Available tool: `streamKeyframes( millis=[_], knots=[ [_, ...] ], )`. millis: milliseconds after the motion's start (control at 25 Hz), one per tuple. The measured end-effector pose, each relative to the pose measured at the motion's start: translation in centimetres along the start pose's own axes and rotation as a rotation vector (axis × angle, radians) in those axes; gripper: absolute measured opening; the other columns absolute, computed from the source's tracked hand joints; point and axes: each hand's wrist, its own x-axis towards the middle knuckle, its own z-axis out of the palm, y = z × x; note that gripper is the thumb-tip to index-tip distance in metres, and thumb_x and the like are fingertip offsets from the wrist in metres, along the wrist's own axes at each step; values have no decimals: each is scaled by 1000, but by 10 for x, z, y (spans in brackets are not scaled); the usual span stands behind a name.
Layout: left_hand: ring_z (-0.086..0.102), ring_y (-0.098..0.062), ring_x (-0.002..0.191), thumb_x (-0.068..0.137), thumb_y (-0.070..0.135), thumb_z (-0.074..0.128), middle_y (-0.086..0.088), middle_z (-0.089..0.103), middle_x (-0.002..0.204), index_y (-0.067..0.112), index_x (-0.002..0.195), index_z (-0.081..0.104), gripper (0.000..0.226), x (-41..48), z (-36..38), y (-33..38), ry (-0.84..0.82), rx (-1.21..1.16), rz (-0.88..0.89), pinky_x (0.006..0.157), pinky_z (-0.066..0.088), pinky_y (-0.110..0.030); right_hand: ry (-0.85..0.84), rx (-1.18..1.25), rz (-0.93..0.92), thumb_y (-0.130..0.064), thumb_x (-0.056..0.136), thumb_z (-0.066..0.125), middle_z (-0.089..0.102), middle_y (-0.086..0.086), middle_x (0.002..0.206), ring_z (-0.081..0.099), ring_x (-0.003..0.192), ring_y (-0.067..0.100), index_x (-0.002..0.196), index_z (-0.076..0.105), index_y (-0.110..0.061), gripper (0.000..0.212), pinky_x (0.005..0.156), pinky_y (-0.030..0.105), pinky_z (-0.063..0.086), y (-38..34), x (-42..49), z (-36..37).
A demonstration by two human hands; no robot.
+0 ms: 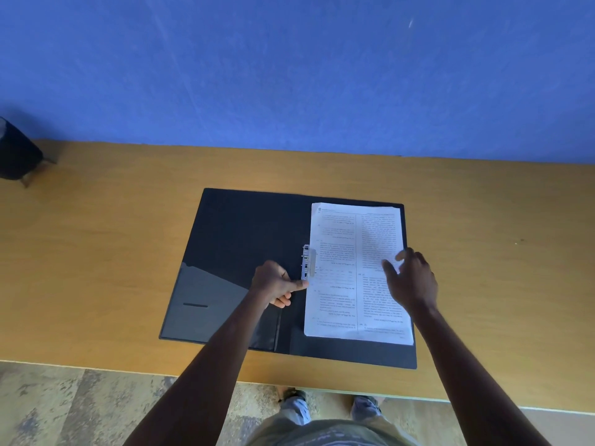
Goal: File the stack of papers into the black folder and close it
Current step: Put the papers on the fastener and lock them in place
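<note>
Black folder (238, 252) is laid open flat on the wooden worktop (96, 236), spine roughly central. The stack of papers (355, 275) is seated on the right-hand leaf, its left margin tucked at the metal clip (308, 262) beside the spine.

Left hand (277, 284) is loosely curled, thumb extended and pressed against the lower end of the clip; nothing is gripped. Right hand (413, 281) is held over the right half of the top sheet with fingers spread wide; whether the palm touches the paper cannot be told.

Step in hand, as judged: the clip is being worked to lock the sheets. It would be done well if the stack is kept squared and pinned flat by the right hand while the lever is pushed fully home, so that no sheet creeps out from under the bar. The left leaf should be swung over only once the clip lies flat.

Writing: two columns of printed text are seen on the top sheet, with bold lines at paragraph ends and a small emblem at top left. None is legible; no brand is made out on folder or clip.

A dark object (16, 152) is noted at the far left edge.
</note>
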Motion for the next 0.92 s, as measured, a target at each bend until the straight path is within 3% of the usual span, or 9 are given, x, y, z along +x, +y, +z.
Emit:
streamKeyframes(
  millis=[120, 280, 680, 920],
  knots=[
    [72, -23, 54, 72, 32, 92, -13, 70, 63, 0, 68, 67, 40, -1, 0, 2, -3, 10, 1, 54, 65, -35, -68, 99, -105, -31, 97, 65, 71, 14, 113, 71, 96, 29, 113, 65, -6, 29, 71, 27, 46, -22, -9, 14],
    [78, -31, 66, 74, 30, 91, -19, 75, 74, -5, 76, 70, 41, -2, 3, 7, 13, 70, -12, 63, 66, -41, -225, 87, -68, -28, 98, 64, 71, 14, 115, 69, 100, 29, 115, 64, -5, 29, 75, 29, 49, -24, -13, 32],
    [78, -30, 64, 76, 28, 89, -21, 77, 76, -6, 80, 72, 39, -2, 4, 11, 13, 107, -19, 61, 66, -42, -264, 126, -57, -24, 95, 68, 69, 12, 122, 69, 104, 29, 119, 60, -6, 30, 80, 31, 55, -17, -12, 38],
    [72, -21, 53, 75, 31, 89, -9, 69, 61, 3, 65, 64, 39, -4, 4, 2, 7, 39, 19, 53, 64, -32, -277, 130, -78, -19, 93, 69, 67, 12, 122, 68, 104, 27, 117, 59, -7, 29, 84, 35, 59, -14, -11, 36]
  ],
)
